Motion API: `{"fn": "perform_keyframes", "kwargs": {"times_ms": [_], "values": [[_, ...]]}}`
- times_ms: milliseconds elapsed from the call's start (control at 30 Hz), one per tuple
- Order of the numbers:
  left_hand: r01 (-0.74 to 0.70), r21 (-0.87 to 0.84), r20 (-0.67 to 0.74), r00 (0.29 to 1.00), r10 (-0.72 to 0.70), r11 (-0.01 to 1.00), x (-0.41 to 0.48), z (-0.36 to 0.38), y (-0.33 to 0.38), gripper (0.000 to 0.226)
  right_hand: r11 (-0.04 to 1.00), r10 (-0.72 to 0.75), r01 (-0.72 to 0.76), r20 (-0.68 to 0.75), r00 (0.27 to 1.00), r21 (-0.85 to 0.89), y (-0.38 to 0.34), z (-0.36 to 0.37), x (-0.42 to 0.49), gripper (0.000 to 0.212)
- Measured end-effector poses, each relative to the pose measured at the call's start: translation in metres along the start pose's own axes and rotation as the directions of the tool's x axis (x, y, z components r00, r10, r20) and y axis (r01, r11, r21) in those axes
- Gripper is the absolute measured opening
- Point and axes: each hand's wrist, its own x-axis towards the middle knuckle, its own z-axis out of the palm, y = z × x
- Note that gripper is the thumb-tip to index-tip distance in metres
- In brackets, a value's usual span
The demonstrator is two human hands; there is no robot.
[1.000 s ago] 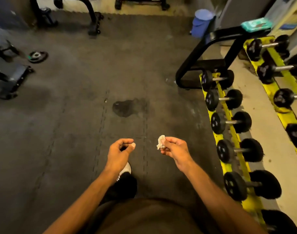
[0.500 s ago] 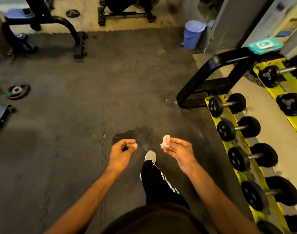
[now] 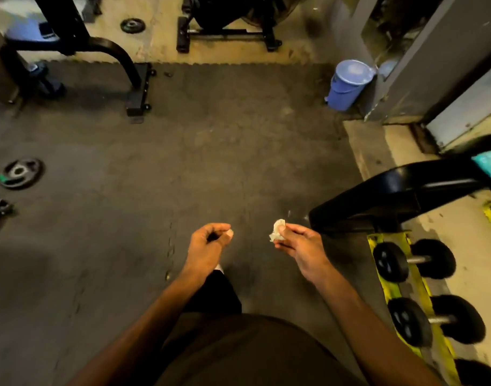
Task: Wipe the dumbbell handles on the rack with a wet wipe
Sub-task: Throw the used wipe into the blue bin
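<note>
You have stepped forward; the rack [image 3: 389, 277] now sits at your right. Your right hand [image 3: 303, 246] pinches the wet wipe [image 3: 277, 234], crumpled, limp, light; your left hand [image 3: 208, 243] curls empty. Unfold it and wrap it round each dumbbell handle [image 3: 418, 259].

Dark rubber mats [image 3: 211, 162] cover the floor, with bare concrete [image 3: 160, 48] beyond. A blue bin [image 3: 347, 84] stands beside a grey pillar [image 3: 434, 65], and what may be a bike [image 3: 227, 20] stands behind.

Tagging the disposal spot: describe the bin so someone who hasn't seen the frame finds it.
Find the grey pillar at the far right corner of the dark rubber mat. At its foot stands the bin. It is a round blue bucket with a paler lid, while the machine frames nearby are black metal.
</note>
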Motion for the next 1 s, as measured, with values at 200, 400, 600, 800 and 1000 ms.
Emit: {"fn": "perform_keyframes", "kwargs": {"times_ms": [200, 400, 600, 800, 1000], "values": [[-0.004, 0.027, 0.049, 0.999, 0.003, 1.0, 0.159, 0.006, 0.063, 0.012, 0.998, -0.016, 0.016, 0.01, 1.0, -0.056, -0.073, 0.06, 0.131, 0.013], [-0.044, 0.138, 0.129, 0.991, 0.027, 0.989, 0.314, 0.019, 0.157, 0.009, 1.0, -0.014, 0.014, -0.03, 0.999, -0.019, -0.163, 0.121, 0.238, 0.009], [-0.08, 0.188, 0.213, 0.976, 0.039, 0.979, 0.434, 0.053, 0.23, 0.013, 0.999, -0.008, 0.013, -0.094, 0.996, 0.05, -0.241, 0.157, 0.34, 0.01], [-0.095, 0.201, 0.243, 0.969, 0.044, 0.975, 0.583, 0.113, 0.287, 0.013, 0.996, -0.002, 0.014, -0.134, 0.991, 0.091, -0.33, 0.167, 0.481, 0.009], [-0.063, 0.225, 0.228, 0.974, 0.01, 0.972, 0.707, 0.173, 0.366, 0.013, 0.997, 0.035, -0.026, -0.126, 0.991, 0.075, -0.44, 0.18, 0.602, 0.01]]}}
